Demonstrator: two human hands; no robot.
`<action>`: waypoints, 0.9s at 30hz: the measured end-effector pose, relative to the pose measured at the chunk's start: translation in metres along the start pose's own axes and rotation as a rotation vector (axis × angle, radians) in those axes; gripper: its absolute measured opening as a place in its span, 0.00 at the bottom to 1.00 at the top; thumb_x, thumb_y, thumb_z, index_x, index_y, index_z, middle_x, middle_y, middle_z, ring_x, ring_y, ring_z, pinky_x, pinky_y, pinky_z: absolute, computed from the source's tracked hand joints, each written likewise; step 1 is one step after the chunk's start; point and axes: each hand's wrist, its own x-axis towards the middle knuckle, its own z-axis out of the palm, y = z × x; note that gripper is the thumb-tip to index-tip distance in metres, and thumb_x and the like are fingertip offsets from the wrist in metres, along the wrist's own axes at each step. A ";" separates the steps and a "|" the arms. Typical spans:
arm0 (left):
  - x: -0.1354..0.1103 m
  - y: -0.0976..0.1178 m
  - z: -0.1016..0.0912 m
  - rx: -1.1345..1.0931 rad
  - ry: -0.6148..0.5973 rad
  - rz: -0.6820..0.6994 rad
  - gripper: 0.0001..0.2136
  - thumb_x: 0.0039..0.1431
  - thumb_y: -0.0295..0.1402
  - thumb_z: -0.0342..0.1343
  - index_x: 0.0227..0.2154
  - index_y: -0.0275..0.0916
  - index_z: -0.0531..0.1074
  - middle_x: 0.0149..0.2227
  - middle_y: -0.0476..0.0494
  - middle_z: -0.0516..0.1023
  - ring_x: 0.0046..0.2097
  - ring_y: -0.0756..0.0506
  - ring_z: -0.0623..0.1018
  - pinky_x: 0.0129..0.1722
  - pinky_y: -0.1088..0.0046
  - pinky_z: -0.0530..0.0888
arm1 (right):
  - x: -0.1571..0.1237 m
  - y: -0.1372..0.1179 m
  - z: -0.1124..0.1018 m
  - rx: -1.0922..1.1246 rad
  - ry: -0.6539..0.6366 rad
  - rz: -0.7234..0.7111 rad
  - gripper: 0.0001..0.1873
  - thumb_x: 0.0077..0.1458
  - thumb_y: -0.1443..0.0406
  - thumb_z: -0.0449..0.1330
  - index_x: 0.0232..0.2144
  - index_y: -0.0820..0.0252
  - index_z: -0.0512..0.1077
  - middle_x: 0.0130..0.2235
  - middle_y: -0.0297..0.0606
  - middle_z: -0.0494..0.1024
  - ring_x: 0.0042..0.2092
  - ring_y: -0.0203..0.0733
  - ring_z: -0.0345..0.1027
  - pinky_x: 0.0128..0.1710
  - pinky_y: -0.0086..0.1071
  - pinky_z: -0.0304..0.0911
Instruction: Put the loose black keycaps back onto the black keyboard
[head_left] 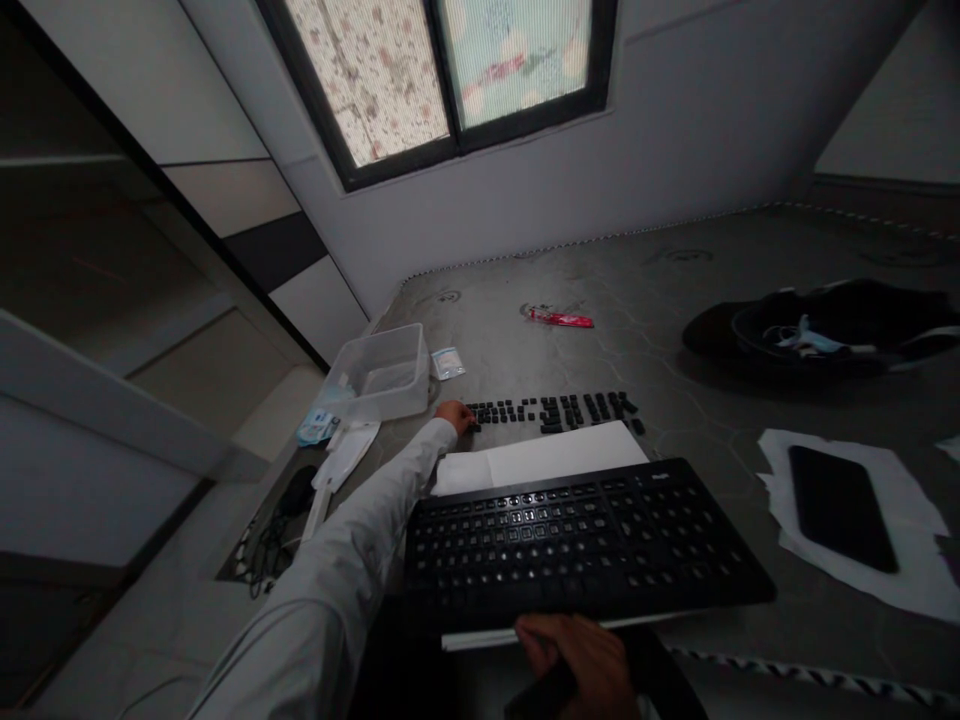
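The loose keycaps (555,411) lay in rows on the grey mattress (675,330), just beyond a white sheet of paper (547,455) and the black keyboard (577,540), whose keys were stripped off. The left hand (455,415) reached out in a white sleeve to the left end of those rows — its fingers curled down onto the nearest caps, though whether they pinched one I could not tell. The right hand (581,660) sat at the near edge of the keyboard, fingers closed around a dark object (544,692) too dim to name. Left of the keycaps stood a clear plastic tub (382,375), with a small packet (448,362) beside it. Farther back lay a red wrapper (559,318); to the right, a black phone (841,506) rested on torn white paper (915,580), beyond it a dark heap of clothing (825,330).
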 end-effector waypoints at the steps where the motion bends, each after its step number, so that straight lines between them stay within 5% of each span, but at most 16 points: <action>1: -0.004 0.001 -0.005 0.002 0.008 -0.001 0.10 0.55 0.37 0.57 0.38 0.43 0.79 0.38 0.46 0.82 0.42 0.47 0.77 0.44 0.75 0.70 | 0.001 0.000 -0.001 -0.005 -0.012 -0.019 0.05 0.57 0.70 0.58 0.35 0.56 0.72 0.24 0.30 0.77 0.23 0.32 0.69 0.26 0.27 0.60; 8: -0.054 0.011 -0.059 0.008 0.093 0.000 0.08 0.52 0.37 0.59 0.35 0.46 0.80 0.36 0.46 0.81 0.40 0.45 0.77 0.41 0.73 0.70 | 0.003 -0.002 -0.006 -0.015 0.019 0.039 0.07 0.60 0.64 0.56 0.32 0.56 0.73 0.24 0.31 0.76 0.24 0.34 0.70 0.27 0.26 0.61; 14: -0.149 0.042 -0.087 -0.043 0.272 -0.008 0.11 0.56 0.41 0.56 0.38 0.47 0.79 0.38 0.48 0.79 0.42 0.46 0.76 0.42 0.73 0.69 | -0.003 -0.009 -0.016 0.077 0.116 0.090 0.12 0.60 0.64 0.52 0.27 0.57 0.72 0.25 0.32 0.76 0.28 0.36 0.71 0.31 0.28 0.62; 21: -0.278 0.079 -0.044 -0.175 0.434 -0.010 0.09 0.59 0.41 0.54 0.36 0.49 0.78 0.37 0.50 0.76 0.39 0.50 0.75 0.38 0.75 0.68 | -0.013 -0.028 -0.031 0.284 0.291 0.468 0.24 0.59 0.49 0.49 0.23 0.58 0.71 0.21 0.33 0.69 0.26 0.38 0.64 0.28 0.31 0.56; 27: -0.322 0.098 -0.009 -0.163 0.582 -0.011 0.10 0.60 0.39 0.52 0.42 0.48 0.76 0.39 0.47 0.74 0.43 0.46 0.72 0.43 0.70 0.68 | -0.016 -0.036 -0.040 0.492 0.375 0.606 0.28 0.53 0.42 0.52 0.20 0.59 0.69 0.18 0.30 0.63 0.23 0.35 0.56 0.25 0.31 0.50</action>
